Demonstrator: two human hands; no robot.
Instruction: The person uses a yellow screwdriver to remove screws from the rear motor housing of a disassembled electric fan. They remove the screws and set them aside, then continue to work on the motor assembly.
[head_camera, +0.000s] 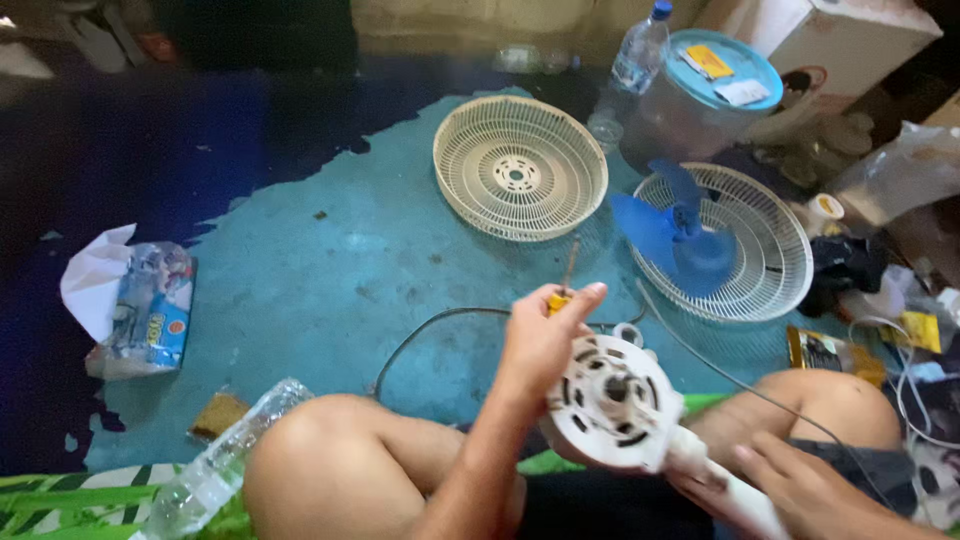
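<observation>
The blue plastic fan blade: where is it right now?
In the head view, the blue plastic fan blade lies at upper right in a white wire fan guard on the floor, right of the cream guard.

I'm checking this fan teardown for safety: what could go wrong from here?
The screwdriver in the left hand points away from the fan motor housing, which rests on the lap, steadied by the right hand; a slip could jab a leg. The cable trailing on the floor might snag.

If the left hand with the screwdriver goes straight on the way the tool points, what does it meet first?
Probably the cream fan grille on the floor. The left hand aims the screwdriver up and away, though depth is unclear.
</observation>
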